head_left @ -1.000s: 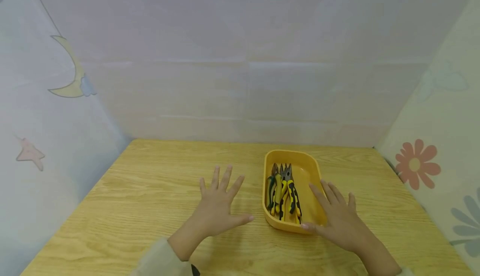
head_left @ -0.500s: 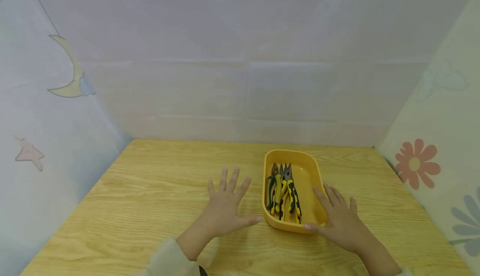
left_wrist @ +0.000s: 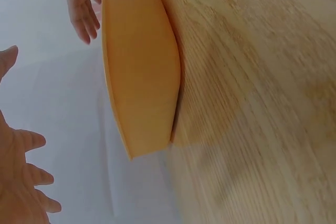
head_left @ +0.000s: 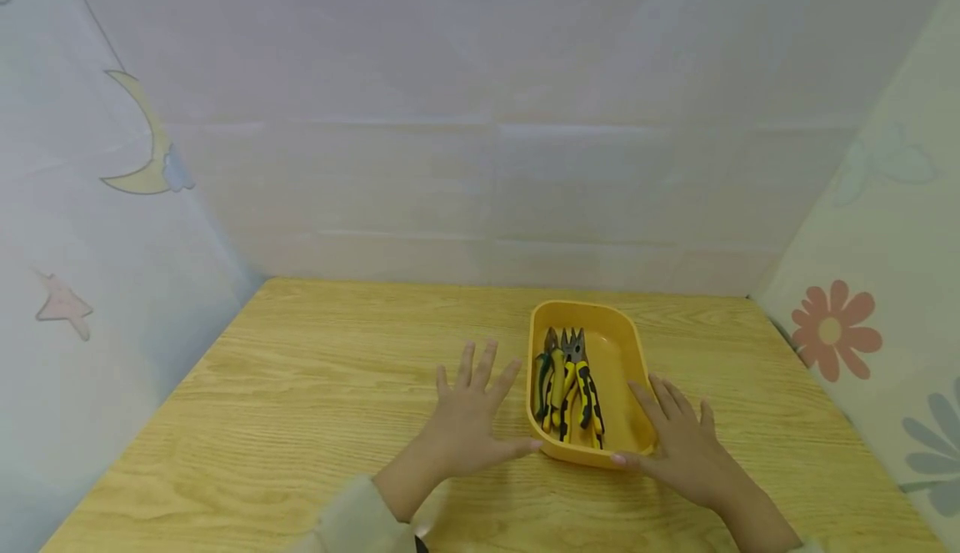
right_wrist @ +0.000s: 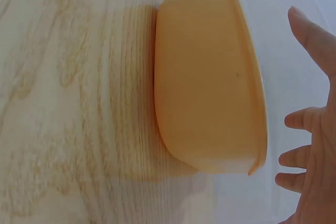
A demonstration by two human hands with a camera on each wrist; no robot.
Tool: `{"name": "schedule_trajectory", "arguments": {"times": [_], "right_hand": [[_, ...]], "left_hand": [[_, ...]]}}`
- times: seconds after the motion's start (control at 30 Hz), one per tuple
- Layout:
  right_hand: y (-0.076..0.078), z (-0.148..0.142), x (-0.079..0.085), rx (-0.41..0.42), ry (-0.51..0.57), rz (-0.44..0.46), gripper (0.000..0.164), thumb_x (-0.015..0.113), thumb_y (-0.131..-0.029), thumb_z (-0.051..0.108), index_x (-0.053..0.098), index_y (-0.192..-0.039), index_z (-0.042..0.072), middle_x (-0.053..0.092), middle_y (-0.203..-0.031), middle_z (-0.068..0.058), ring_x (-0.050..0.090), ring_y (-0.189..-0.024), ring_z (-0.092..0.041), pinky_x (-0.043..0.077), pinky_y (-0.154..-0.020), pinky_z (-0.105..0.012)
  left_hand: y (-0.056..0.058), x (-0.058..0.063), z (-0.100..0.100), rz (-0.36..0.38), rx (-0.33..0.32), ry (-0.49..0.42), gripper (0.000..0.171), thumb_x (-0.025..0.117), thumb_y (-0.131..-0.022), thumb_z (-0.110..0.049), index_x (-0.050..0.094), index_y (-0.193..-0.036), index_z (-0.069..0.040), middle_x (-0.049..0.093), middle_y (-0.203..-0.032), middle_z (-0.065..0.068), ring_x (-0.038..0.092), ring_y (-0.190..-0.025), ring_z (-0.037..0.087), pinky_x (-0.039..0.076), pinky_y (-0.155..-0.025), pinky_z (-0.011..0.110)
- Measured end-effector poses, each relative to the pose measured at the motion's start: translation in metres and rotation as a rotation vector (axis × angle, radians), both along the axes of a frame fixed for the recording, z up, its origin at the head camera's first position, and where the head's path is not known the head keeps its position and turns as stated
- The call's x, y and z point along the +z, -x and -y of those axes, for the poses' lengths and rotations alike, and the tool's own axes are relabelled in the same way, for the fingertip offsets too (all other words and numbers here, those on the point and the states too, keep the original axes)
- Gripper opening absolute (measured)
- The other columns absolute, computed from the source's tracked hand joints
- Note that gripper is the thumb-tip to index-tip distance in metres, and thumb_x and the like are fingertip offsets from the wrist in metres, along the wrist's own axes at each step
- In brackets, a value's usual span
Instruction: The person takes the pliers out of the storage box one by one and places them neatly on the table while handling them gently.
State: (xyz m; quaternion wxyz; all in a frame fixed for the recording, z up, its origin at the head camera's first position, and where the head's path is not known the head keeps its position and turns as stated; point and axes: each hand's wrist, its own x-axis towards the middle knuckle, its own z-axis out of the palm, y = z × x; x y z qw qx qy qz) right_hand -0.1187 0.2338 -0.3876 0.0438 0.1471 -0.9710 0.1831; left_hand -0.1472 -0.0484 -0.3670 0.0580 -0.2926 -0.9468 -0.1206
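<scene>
An orange-yellow plastic tray (head_left: 618, 369) stands on the wooden table with several pairs of pliers (head_left: 573, 386) lying along its left side. Their handles are yellow, black and green, their metal tips pointing away from me. My left hand (head_left: 465, 428) hovers left of the tray with fingers spread, its thumb pointing toward the near left corner. Over the near right corner is my right hand (head_left: 678, 449), fingers spread and overlapping the rim in the head view. In the right wrist view, the right hand's fingers (right_wrist: 296, 158) are apart from the tray wall (right_wrist: 210, 77). Neither hand holds anything.
The wood-grain table (head_left: 337, 369) extends on both sides of the tray. A pale sheet wall (head_left: 480, 186) rises behind its far edge. Printed side sheets stand left and right, one with a red flower (head_left: 832, 330), the other with a yellow moon (head_left: 146, 148).
My left hand has moved right, nearer to the tray, with its fingers still spread. The right hand has shifted only slightly. The tray and pliers stay in place.
</scene>
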Motion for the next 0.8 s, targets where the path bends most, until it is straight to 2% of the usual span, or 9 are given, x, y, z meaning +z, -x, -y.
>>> {"name": "schedule_trajectory", "arguments": {"times": [0.1, 0.3, 0.6, 0.8], "right_hand": [[0.0, -0.001, -0.003, 0.004, 0.01, 0.006, 0.088, 0.059, -0.071, 0.054, 0.021, -0.137, 0.011, 0.014, -0.137, -0.026, 0.012, -0.12, -0.046, -0.008, -0.085, -0.066], [0.001, -0.004, -0.009, 0.008, 0.014, 0.011, 0.087, 0.06, -0.072, 0.052, 0.019, -0.138, 0.013, 0.015, -0.136, -0.027, 0.013, -0.12, -0.047, -0.005, -0.084, -0.067], [0.001, -0.006, -0.013, 0.02, 0.031, 0.011, 0.085, 0.061, -0.072, 0.049, 0.023, -0.137, 0.01, 0.015, -0.136, -0.027, 0.015, -0.119, -0.047, 0.0, -0.083, -0.069], [0.002, -0.008, -0.014, 0.026, 0.031, 0.016, 0.085, 0.061, -0.073, 0.049, 0.023, -0.136, 0.008, 0.015, -0.135, -0.028, 0.014, -0.119, -0.048, 0.0, -0.083, -0.069]], "left_hand": [[0.0, -0.001, -0.003, 0.016, -0.005, -0.022, 0.089, 0.032, -0.07, -0.075, 0.009, -0.14, -0.023, -0.007, -0.142, 0.01, -0.008, -0.126, 0.036, 0.007, -0.087, 0.067], [0.0, -0.003, -0.007, 0.024, -0.013, -0.031, 0.09, 0.033, -0.071, -0.073, 0.01, -0.14, -0.021, -0.004, -0.142, 0.012, -0.006, -0.126, 0.036, 0.009, -0.087, 0.066], [0.001, -0.006, -0.014, 0.052, -0.017, -0.025, 0.09, 0.034, -0.071, -0.073, 0.008, -0.14, -0.022, -0.004, -0.142, 0.012, -0.007, -0.126, 0.036, 0.007, -0.089, 0.063], [0.005, -0.01, -0.017, 0.051, -0.027, -0.037, 0.09, 0.03, -0.071, -0.075, 0.004, -0.139, -0.024, -0.005, -0.142, 0.011, -0.007, -0.126, 0.035, 0.009, -0.09, 0.062]]}}
